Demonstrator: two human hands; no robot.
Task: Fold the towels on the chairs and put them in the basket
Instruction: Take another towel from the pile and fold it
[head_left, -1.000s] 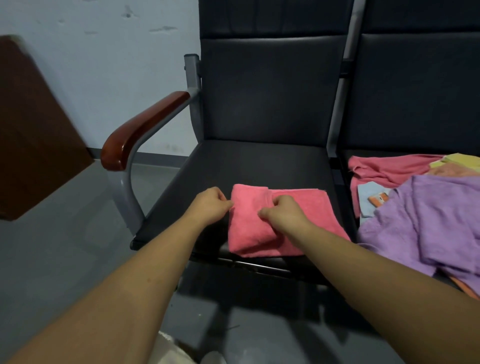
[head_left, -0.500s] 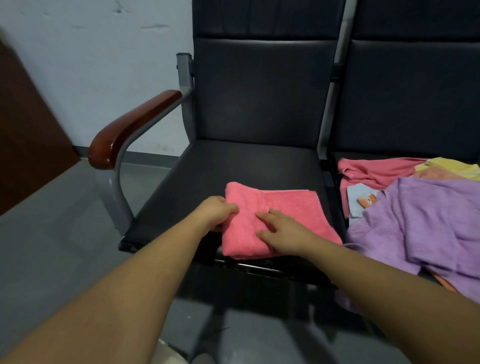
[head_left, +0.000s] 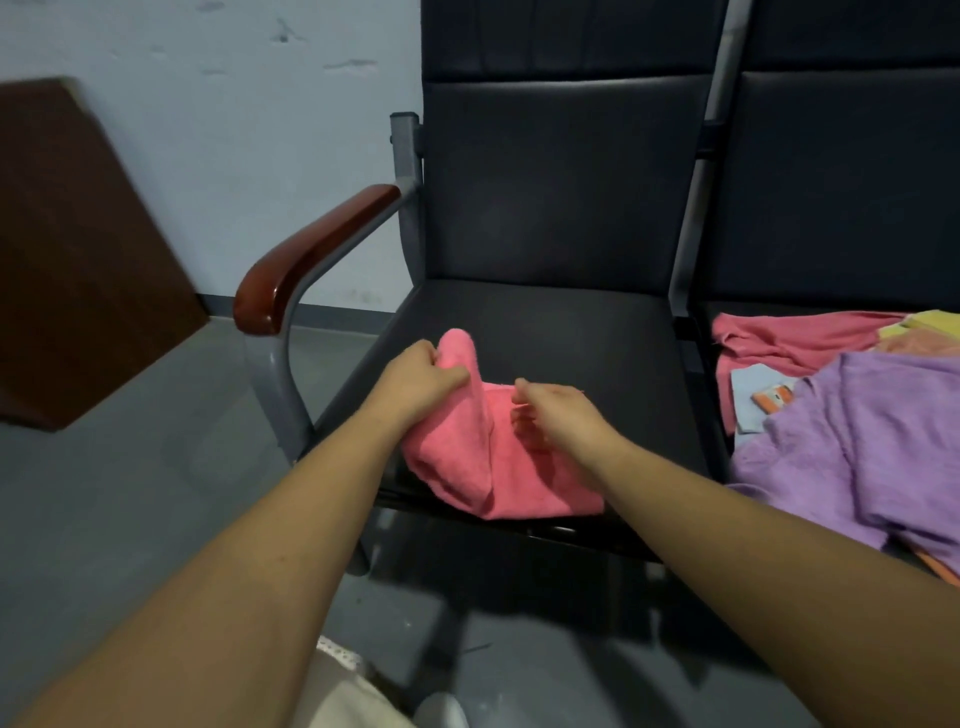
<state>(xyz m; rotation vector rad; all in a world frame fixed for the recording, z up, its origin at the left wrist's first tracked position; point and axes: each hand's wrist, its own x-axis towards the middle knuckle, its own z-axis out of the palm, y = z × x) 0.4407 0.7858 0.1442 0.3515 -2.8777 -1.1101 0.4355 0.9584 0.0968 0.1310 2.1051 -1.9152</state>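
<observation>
On the near part of the left chair's seat, reaching its front rim: a pink towel, partly folded. Left hand clenched round the towel's left fold, holding that end raised above the seat in a rounded hump. Right hand just right of it, over the flatter part of the towel, fingers curled downward; cannot tell whether gripping cloth or only touching it. On the right chair, apart from both hands: a loose heap, with a purple towel nearest, a coral towel behind it, a yellow towel at the far right, and a pale blue piece with an orange tag between. Left of the seat, a wooden armrest; farther left, a brown board leaning against the wall.
</observation>
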